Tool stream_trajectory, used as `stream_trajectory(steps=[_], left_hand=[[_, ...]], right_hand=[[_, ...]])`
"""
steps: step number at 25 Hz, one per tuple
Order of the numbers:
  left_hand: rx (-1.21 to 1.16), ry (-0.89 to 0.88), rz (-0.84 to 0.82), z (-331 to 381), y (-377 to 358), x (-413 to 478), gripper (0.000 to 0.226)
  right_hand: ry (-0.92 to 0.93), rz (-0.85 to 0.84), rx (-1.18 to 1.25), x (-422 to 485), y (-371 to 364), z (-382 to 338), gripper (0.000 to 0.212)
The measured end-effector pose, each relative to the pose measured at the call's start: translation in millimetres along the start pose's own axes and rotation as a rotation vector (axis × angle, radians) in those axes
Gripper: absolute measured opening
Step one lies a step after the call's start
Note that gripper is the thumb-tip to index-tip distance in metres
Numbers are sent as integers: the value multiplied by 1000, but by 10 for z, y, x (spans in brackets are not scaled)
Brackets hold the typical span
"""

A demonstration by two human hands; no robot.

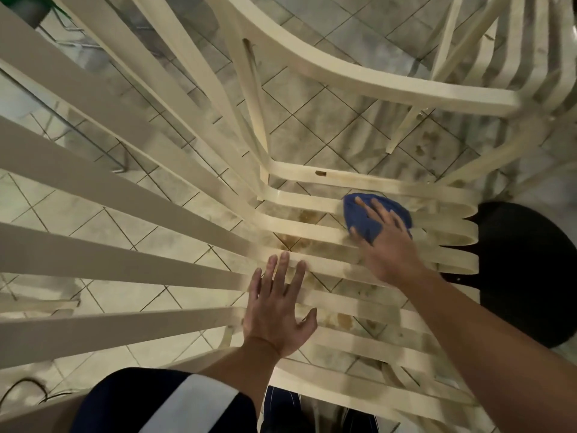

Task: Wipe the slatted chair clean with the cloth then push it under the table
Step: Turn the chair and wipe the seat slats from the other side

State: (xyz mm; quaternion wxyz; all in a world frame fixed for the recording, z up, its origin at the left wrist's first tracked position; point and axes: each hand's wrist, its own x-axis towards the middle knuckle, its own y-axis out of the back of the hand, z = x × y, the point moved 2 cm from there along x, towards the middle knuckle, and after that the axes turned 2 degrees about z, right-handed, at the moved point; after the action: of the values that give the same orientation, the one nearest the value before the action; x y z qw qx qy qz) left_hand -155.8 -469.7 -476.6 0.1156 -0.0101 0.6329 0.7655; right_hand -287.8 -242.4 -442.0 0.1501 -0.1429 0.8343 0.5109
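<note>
The chair [93,176] fills most of the frame, seen from above. Its cream slats run mainly left to right: the back slats fan out to the left edge, and the seat slats run from the centre to rounded ends at centre right. Brown stains mark the seat. The blue cloth [359,217] lies bunched on the seat slats right of centre. The right hand [390,245] presses it flat, with fingers [371,207] straight, spread, and pointing to the upper left. The left hand [278,314] rests palm down on the slats at lower centre, apart from the cloth, its fingers straight and slightly spread, pointing up the frame. Tiled floor [312,98] shows between the slats. A black round object [524,270] sits just past the seat ends at the right edge. More cream slats [530,57] stand at upper right.
</note>
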Motion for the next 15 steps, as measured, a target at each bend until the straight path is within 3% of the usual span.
stream_trajectory(steps=[3, 9, 12, 15], left_hand=[[15, -16, 1, 24, -4, -17, 97], [15, -21, 36, 30, 1, 13, 101], [6, -25, 57, 20, -7, 15, 98], [11, -16, 29, -15, -13, 10, 94]], right_hand=[[-161, 57, 43, -220, 246, 252, 64], [-30, 63, -108, 18, -13, -404, 65], [5, -40, -113, 215, -222, -957, 62], [-41, -228, 122, 398, -351, -1705, 56]])
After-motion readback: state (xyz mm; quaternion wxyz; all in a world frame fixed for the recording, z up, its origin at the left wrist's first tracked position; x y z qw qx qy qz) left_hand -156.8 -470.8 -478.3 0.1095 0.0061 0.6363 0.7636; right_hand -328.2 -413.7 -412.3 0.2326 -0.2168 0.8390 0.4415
